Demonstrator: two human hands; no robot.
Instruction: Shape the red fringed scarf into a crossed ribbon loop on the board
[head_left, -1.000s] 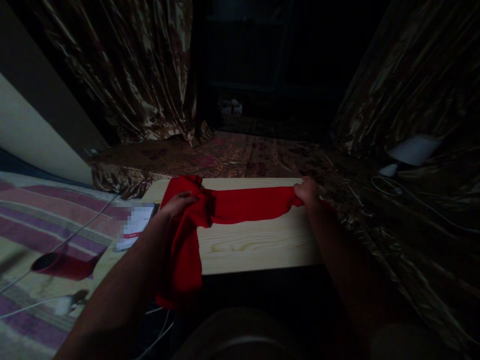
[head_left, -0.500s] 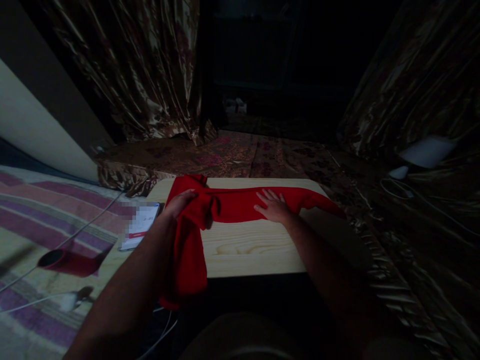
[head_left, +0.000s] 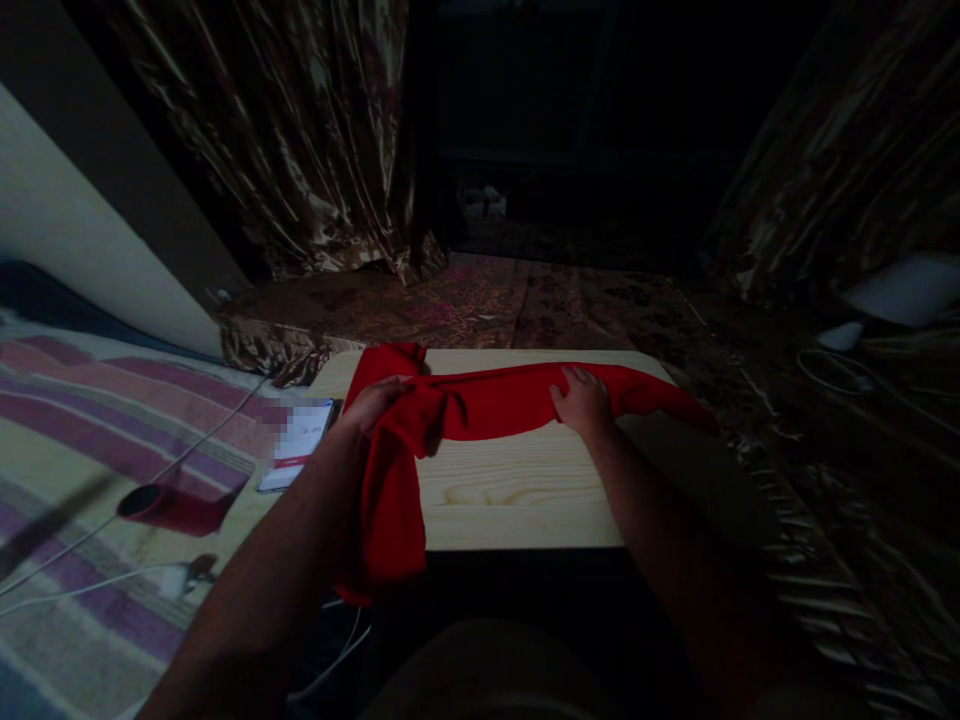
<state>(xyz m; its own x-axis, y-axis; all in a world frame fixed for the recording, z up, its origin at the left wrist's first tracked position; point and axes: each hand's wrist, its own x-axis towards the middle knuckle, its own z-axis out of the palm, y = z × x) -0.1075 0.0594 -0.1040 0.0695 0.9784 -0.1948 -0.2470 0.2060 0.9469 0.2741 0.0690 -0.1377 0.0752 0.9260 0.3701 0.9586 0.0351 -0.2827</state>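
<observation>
gripping, with the closed fingers of the left hand [head_left: 379, 402], a bunched-up bit of a long red cloth [head_left: 504, 404] spread across the pale wood worktop [head_left: 517, 498] and hanging down over the near edge. resting the right hand [head_left: 586, 401] on the flat part of the cloth with bent fingers, but can't tell if pinching it or only pressing down.

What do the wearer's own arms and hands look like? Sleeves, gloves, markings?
Left hand and right hand are both ungloved. The left forearm and right forearm are bare, tapering toward the wrists. No watch, band or marking shows; too dark to make out any sleeves.
</observation>
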